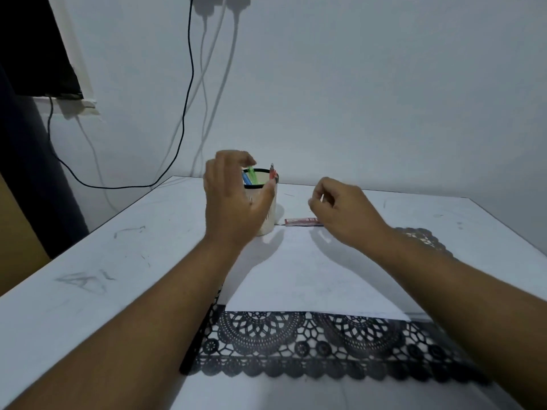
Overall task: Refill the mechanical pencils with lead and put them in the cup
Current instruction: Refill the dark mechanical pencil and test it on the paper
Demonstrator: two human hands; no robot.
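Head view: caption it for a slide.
Left hand reaches for pencils in the cup; right hand hovers above the lead case.

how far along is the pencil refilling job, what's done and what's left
Apparently done: green, blue and red mechanical pencils stand in the cream cup with a black rim. In hand: the left hand hovers open at the cup; whether the right hand holds anything is unclear. Possibly left: the red lead case on the table.
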